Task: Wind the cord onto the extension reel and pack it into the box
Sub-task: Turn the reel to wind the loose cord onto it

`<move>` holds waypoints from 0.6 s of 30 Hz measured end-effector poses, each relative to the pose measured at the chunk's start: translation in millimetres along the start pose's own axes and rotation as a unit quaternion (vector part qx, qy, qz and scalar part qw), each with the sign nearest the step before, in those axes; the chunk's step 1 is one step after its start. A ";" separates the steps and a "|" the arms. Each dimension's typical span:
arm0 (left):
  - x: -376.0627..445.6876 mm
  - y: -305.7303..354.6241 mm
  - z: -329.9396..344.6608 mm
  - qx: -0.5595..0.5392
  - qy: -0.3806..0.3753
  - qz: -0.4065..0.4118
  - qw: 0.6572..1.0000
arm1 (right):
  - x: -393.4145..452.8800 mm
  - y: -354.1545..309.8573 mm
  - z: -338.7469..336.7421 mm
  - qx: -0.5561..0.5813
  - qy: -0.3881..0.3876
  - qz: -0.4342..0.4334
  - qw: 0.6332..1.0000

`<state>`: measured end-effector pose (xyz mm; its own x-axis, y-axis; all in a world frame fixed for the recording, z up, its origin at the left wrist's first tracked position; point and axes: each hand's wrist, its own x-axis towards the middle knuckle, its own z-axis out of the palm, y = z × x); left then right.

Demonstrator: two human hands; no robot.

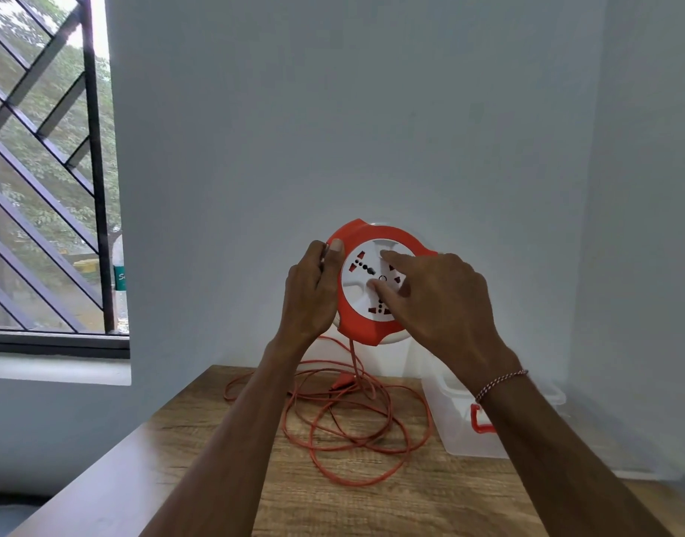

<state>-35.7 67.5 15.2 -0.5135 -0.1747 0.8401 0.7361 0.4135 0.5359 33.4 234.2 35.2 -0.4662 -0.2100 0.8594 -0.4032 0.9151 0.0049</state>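
Note:
I hold a round orange and white extension reel (368, 327) up in the air above the table, its socket face toward me. My left hand (313, 292) grips the reel's left rim, thumb on the front. The straight fingers of my right hand (437, 300) press on the white socket disc. The orange cord (356, 428) hangs from the reel's bottom and lies in several loose loops on the wooden table (216, 478). A clear plastic box (461, 432) with a red latch stands on the table at the right, partly hidden by my right forearm.
A plain wall rises right behind the table and another closes the right side. A barred window (50, 180) with a sill is at the left, and a bottle (120, 281) stands on the sill. The table's left edge runs diagonally toward me.

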 end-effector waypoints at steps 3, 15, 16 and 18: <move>0.3 0.6 -0.5 -0.004 0.006 0.005 1.000 | 2.5 3.2 -4.1 0.016 0.017 -0.053 0.998; -0.3 3.5 -0.8 0.001 0.004 0.015 1.000 | -2.8 -0.9 9.4 -0.060 -0.046 -0.063 0.995; -0.1 3.5 -1.0 -0.003 0.004 0.015 1.000 | -3.4 0.9 11.7 -0.051 -0.032 -0.057 0.997; 0.6 2.8 -1.4 -0.011 0.006 0.019 1.000 | -3.6 3.2 13.4 -0.046 -0.005 -0.040 0.998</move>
<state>-33.3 67.3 17.3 -0.4807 -0.1700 0.8603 0.7643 0.3997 0.5060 23.2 233.2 25.3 -0.4438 -0.2870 0.8489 -0.3665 0.9226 0.1203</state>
